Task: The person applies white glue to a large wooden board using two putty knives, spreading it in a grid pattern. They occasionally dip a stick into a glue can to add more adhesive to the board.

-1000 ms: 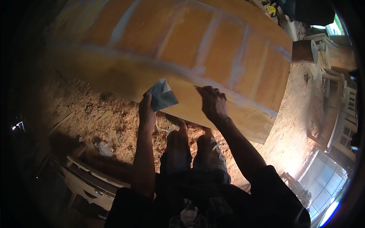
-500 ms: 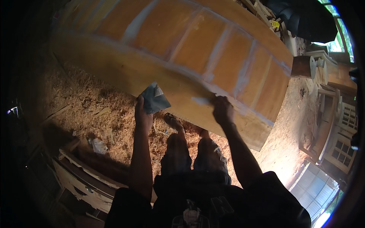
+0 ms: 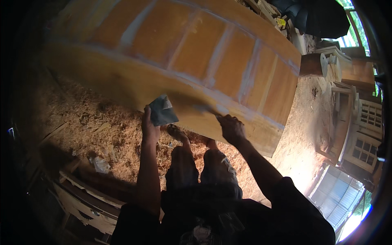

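Note:
A large orange-brown wooden panel (image 3: pixel 200 45), streaked with pale blue-grey filler along its joints, lies in front of me. My left hand (image 3: pixel 150 126) grips a dark grey-green square plate (image 3: pixel 163 115) by its left edge, near the panel's front edge. A whitish dab (image 3: pixel 166 104) sits at the plate's upper corner. Closed around a thin dark putty knife (image 3: pixel 213 112) is my right hand (image 3: pixel 232 128), over the panel's near border strip. The knife's blade is blurred and points up and left. Beside its tip is a fresh pale filler patch (image 3: pixel 221 109).
Wood shavings (image 3: pixel 94 118) cover the ground around my feet. Scrap boards (image 3: pixel 94 208) lie at lower left, near a crumpled plastic piece (image 3: pixel 101 164). Round wood blocks (image 3: pixel 314 65) and paned window frames (image 3: pixel 364 151) stand at right. Scrap wood and a dark umbrella (image 3: pixel 322 18) are at the back right.
My right hand has come down and left across the border strip with the putty knife. The left hand still holds the plate. The whole view has shifted slightly.

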### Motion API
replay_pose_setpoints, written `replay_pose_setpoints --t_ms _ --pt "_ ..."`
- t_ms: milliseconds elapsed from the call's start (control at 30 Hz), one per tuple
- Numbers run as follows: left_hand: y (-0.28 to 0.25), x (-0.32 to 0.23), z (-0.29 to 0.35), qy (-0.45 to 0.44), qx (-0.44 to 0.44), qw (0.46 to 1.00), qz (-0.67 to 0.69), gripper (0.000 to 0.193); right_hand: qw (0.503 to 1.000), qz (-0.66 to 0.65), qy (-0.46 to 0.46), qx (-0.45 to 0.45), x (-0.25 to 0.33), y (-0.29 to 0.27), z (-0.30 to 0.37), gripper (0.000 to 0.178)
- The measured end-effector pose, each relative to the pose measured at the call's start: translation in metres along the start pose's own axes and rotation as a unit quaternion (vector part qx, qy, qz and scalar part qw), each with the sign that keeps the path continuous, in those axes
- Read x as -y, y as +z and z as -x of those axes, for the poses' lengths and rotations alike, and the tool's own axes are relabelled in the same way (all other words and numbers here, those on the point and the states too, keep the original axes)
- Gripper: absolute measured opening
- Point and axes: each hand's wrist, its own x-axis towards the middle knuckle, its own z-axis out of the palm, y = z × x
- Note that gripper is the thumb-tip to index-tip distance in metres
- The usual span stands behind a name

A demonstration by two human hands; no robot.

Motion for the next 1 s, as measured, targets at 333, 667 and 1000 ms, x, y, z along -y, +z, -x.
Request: replay_pose_setpoints --t_ms 333,667,1000 --pt "0.031 0.019 -0.016 -0.064 0.040 0.992 -0.099 0.061 0.983 -0.183 0.006 -0.021 0.017 0.005 -0.041 0.026" --pt "0.162 0.117 0.017 -0.118 0.158 0.980 0.034 0.051 0.727 -0.620 0.003 -0.293 -0.010 -0.065 -0.002 0.038" --pt "0.249 0.163 0.036 -0.021 0.191 0.976 -0.103 0.039 0.829 -0.508 -0.097 -0.213 -0.098 -0.089 0.041 0.045"
